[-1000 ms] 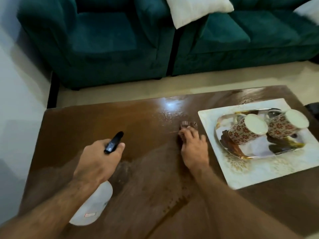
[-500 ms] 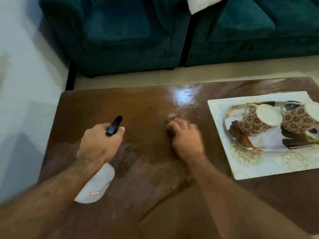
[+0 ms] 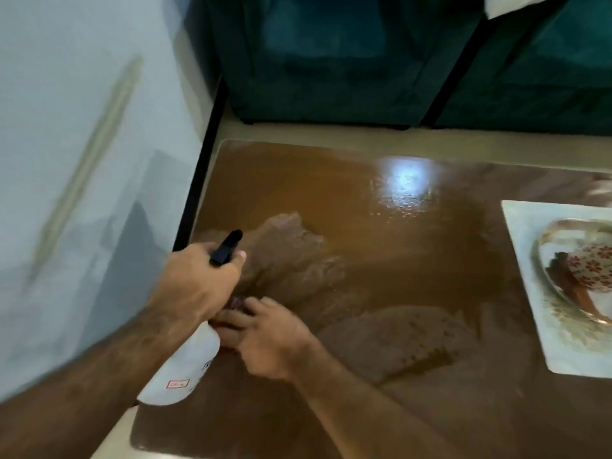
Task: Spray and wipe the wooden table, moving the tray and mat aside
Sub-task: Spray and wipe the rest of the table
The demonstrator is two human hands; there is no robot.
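My left hand [image 3: 195,286] grips a white spray bottle [image 3: 180,369] with a black nozzle pointing forward, held over the table's left edge. My right hand [image 3: 265,336] presses flat on a small dark cloth [image 3: 236,303], mostly hidden under the fingers, near the left side of the wooden table [image 3: 331,200]. Wet streaks and a bright reflection mark the tabletop. At the right edge lies the white mat [image 3: 530,276] with the shiny tray [image 3: 546,256] on it, holding a red-patterned cup [image 3: 592,270] on its side.
A pale wall [image 3: 82,160] runs close along the table's left side. Dark green sofas [image 3: 347,61] stand beyond the far edge, across a strip of light floor [image 3: 331,134].
My right hand slid the cloth leftward across the table to just beside the spray bottle. The view swung left, so the mat and tray now sit at the right edge.
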